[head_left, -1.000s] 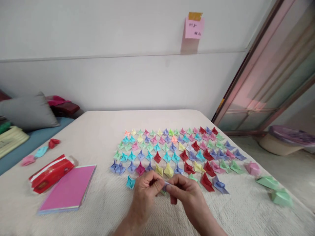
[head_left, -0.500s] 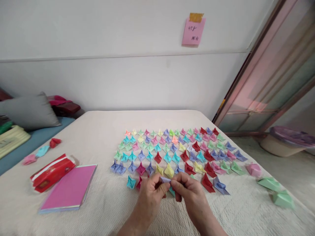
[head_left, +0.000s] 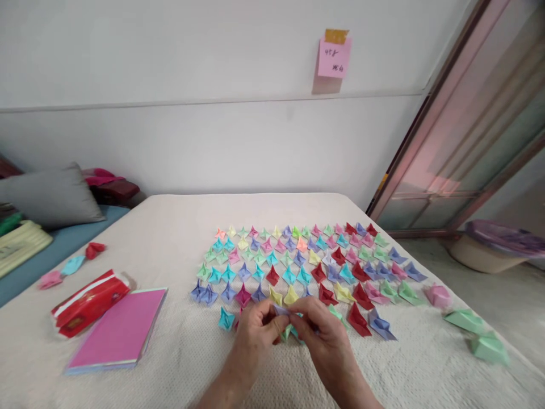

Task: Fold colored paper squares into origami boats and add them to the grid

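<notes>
A small piece of folded lilac paper (head_left: 281, 310) is pinched between my two hands, mostly hidden by the fingers. My left hand (head_left: 260, 329) grips its left side with thumb and forefinger. My right hand (head_left: 315, 326) closes on its right side, fingertips nearly meeting the left thumb. Just beyond and partly beneath the hands lie rows of small folded paper boats in many colours. A dark red boat (head_left: 359, 320) and a lilac boat (head_left: 381, 325) sit to the right of my right hand. A turquoise boat (head_left: 226, 318) lies left of my left hand.
At left, a red and white packet (head_left: 91, 304) overlaps a stack of coloured paper sheets (head_left: 117, 329). Larger green folded papers (head_left: 489, 347) lie near the table's right edge. A pink note (head_left: 334, 58) is taped to the wall. A lidded bin (head_left: 494, 247) stands on the floor at right.
My hands have drawn slightly closer together around the lilac paper, and the right fingers now cover more of it. The view has tilted a little; the boats lie as before.
</notes>
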The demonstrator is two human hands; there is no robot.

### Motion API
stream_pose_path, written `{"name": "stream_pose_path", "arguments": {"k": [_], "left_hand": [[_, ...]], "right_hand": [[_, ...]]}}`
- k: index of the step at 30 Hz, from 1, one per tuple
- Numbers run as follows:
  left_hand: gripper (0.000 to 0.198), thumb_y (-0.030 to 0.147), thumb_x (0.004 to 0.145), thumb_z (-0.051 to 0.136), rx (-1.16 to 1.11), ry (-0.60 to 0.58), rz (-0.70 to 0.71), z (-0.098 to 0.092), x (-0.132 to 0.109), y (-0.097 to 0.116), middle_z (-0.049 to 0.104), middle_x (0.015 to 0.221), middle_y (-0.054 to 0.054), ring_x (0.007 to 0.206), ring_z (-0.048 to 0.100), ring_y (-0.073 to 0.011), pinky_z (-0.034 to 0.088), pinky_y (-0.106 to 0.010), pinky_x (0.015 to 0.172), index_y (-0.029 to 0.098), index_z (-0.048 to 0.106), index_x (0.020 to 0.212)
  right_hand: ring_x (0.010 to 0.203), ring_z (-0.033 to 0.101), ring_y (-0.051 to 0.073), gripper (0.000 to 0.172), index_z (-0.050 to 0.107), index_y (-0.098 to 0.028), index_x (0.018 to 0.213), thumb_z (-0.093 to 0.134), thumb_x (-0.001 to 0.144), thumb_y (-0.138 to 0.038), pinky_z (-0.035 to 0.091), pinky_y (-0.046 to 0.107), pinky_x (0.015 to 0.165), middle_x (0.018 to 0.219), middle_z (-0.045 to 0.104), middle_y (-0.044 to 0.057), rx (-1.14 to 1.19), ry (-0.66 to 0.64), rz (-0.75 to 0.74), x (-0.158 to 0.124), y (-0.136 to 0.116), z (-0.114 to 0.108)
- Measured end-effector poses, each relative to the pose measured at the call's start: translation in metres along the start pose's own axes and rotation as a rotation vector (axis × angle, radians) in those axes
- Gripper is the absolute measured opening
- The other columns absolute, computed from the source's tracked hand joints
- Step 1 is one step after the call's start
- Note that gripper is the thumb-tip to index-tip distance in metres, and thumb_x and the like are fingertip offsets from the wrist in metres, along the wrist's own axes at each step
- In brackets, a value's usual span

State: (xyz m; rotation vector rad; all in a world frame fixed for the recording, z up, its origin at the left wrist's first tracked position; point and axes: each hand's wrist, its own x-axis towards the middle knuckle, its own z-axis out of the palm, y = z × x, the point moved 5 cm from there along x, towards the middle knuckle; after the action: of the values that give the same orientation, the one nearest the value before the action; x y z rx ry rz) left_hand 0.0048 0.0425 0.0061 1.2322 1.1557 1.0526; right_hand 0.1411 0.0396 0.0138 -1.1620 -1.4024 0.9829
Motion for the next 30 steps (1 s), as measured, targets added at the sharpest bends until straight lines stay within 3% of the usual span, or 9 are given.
{"name": "stream_pose_path", "arguments": {"k": [3,7,13,20,24,30], "left_hand": [[0.027,0.033,0.071,0.069,-0.047,0.046,0.005,-0.003,0.001,0.001,0.046,0.048,0.005,0.047,0.042,-0.0099,0.032,-0.022,0.048,0.018,0.053,0.056],[0.022,0.03,0.066,0.073,-0.119,0.118,0.003,-0.005,0.002,-0.002,0.051,0.047,0.004,0.045,0.045,-0.0102,0.035,-0.022,0.046,0.017,0.057,0.058],[0.017,0.032,0.071,0.072,-0.167,0.111,-0.003,-0.004,0.003,-0.006,0.067,0.056,-0.003,0.053,0.062,-0.0164,0.049,-0.026,0.053,0.015,0.069,0.071],[0.016,0.031,0.072,0.073,-0.201,0.137,0.039,-0.003,0.003,-0.014,0.066,0.056,-0.001,0.053,0.061,-0.015,0.048,-0.024,0.053,0.016,0.072,0.072],[0.014,0.029,0.073,0.071,-0.215,0.118,0.047,-0.002,0.004,-0.016,0.063,0.056,0.0,0.053,0.06,-0.0139,0.047,-0.023,0.053,0.016,0.07,0.07],[0.011,0.025,0.075,0.066,-0.162,0.086,0.071,-0.004,0.007,-0.018,0.059,0.057,0.0,0.054,0.055,-0.0128,0.043,-0.023,0.053,0.015,0.066,0.07]], "right_hand": [[0.059,0.05,0.015,0.009,0.069,-0.022,0.077,0.062,0.082,-0.019,0.037,0.025,0.054,0.07,0.058,0.0,-0.104,0.004,-0.166,-0.002,-0.008,-0.002],[0.056,0.047,0.013,0.008,0.065,-0.022,0.076,0.063,0.081,-0.017,0.035,0.024,0.051,0.067,0.054,-0.003,-0.136,0.011,-0.173,-0.003,-0.005,-0.003],[0.049,0.044,0.011,0.01,0.06,-0.022,0.074,0.062,0.083,-0.018,0.033,0.023,0.046,0.063,0.051,-0.004,-0.227,0.034,-0.15,-0.004,0.001,-0.003],[0.05,0.046,0.012,0.009,0.06,-0.023,0.079,0.06,0.085,-0.016,0.036,0.024,0.048,0.07,0.055,-0.002,-0.311,0.068,-0.268,-0.006,-0.003,-0.002],[0.051,0.045,0.013,0.009,0.06,-0.023,0.076,0.06,0.083,-0.018,0.034,0.025,0.05,0.066,0.052,-0.003,-0.244,0.111,-0.194,-0.006,0.001,-0.001],[0.048,0.033,0.012,0.009,0.055,-0.022,0.068,0.063,0.071,-0.018,0.024,0.025,0.048,0.052,0.034,-0.01,-0.057,0.04,0.102,0.002,0.018,0.003]]}}
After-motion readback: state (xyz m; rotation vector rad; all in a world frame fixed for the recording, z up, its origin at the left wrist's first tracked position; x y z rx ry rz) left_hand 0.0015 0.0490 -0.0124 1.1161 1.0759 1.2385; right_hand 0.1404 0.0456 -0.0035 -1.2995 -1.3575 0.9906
